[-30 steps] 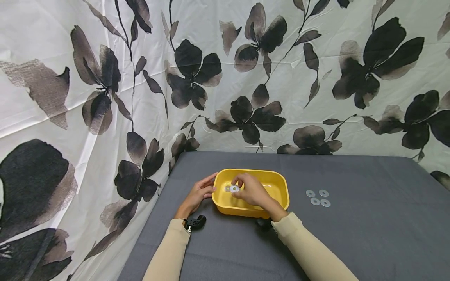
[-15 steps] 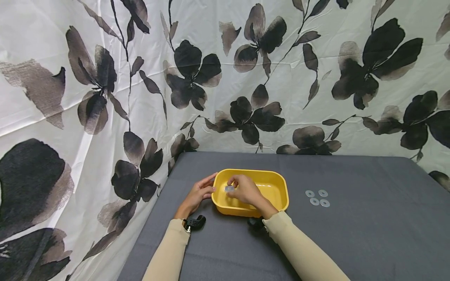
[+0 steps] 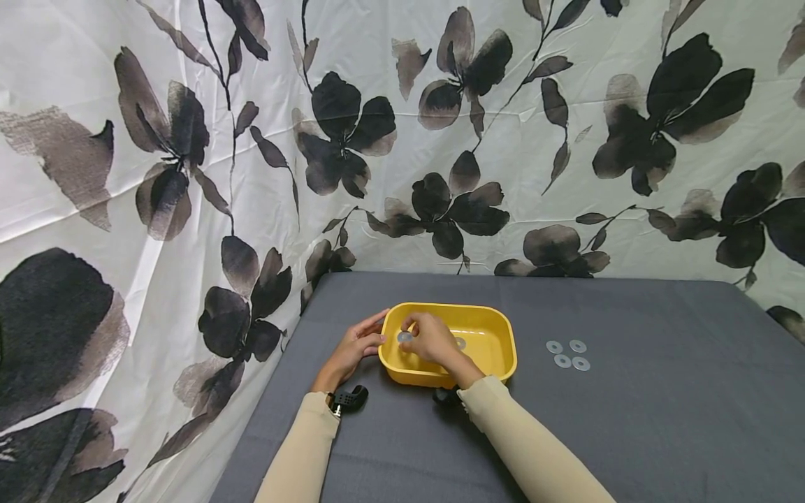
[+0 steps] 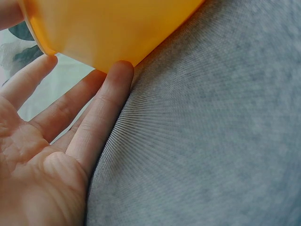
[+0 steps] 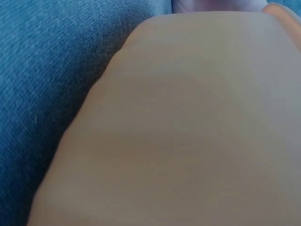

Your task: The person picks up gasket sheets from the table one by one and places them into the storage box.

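Observation:
A yellow plastic tub (image 3: 484, 381) stands on the grey cloth. My left hand (image 3: 353, 353) rests its nearly straight fingertips against the tub's left end; in the left wrist view, the fingers (image 4: 101, 110) touch the yellow outer wall low down. Inside the tub, near that same end, my right hand (image 3: 432, 342) pinches a flat metal washer (image 3: 404, 337) between thumb and forefinger. Another washer (image 3: 461, 343) lies in the tub, partly covered by the right hand. The tub's outer wall (image 5: 178, 122) fills most of the right wrist view, hiding the right fingers.
Several more washers (image 3: 562, 361) lie in a small cluster on the grey-covered table (image 3: 660, 391), right of the tub. A white curtain (image 3: 534, 161) with dark flowers hangs behind the table and along its left side.
My right hand has shifted slightly left inside the tub, with the washer now nearer the left end. A washer has come into view right of that hand. The left hand stays put.

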`<action>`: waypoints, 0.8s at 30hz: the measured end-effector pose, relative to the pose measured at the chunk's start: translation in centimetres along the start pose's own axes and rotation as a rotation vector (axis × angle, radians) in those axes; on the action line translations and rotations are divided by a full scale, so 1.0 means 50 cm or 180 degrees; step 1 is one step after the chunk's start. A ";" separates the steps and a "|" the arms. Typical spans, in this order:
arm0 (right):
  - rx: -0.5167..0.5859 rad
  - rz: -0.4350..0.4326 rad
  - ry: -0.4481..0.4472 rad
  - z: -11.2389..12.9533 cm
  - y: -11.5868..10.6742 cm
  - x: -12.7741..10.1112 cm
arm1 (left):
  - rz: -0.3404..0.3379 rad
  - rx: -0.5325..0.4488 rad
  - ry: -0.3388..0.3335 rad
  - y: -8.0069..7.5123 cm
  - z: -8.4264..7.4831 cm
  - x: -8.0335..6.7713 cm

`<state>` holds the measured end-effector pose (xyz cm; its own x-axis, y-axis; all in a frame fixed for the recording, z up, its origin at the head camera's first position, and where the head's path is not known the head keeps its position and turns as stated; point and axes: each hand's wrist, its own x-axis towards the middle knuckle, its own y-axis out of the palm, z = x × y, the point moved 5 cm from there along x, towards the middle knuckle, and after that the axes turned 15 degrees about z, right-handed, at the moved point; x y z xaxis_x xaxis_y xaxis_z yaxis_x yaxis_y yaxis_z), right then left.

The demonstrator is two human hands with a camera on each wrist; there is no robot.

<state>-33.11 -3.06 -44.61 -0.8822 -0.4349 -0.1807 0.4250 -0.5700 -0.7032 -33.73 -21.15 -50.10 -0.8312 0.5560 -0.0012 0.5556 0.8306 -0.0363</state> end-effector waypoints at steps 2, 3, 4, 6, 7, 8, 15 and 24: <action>-0.0005 -0.0007 -0.0016 0.000 0.002 0.003 | -0.0016 -0.0001 0.0012 0.000 -0.001 0.000; -0.0007 -0.0007 -0.0031 0.000 0.003 0.004 | -0.0026 -0.0009 0.0015 0.000 -0.002 -0.001; -0.0015 -0.0005 -0.0045 0.000 0.004 0.005 | -0.0033 -0.0012 0.0009 0.000 -0.003 -0.001; -0.0010 0.0021 -0.0039 0.000 0.007 0.007 | -0.0034 -0.0010 0.0005 0.001 -0.004 -0.002; -0.0002 0.0040 -0.0038 -0.001 0.009 0.007 | -0.0033 -0.0010 0.0000 0.001 -0.005 -0.003; 0.0003 0.0062 -0.0025 -0.001 0.010 0.008 | -0.0026 -0.0014 0.0000 0.001 -0.005 -0.004; 0.0078 0.0121 0.0049 -0.005 0.017 0.008 | -0.0010 0.0006 -0.0011 0.001 -0.004 -0.005; 0.0110 0.0180 0.0147 -0.007 0.019 0.010 | -0.0017 0.0026 -0.0086 0.002 -0.006 -0.008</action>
<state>-33.22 -3.60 -45.62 -0.8647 -0.4349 -0.2514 0.4803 -0.5695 -0.6671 -33.36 -21.27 -49.82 -0.8344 0.5504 -0.0279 0.5511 0.8332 -0.0445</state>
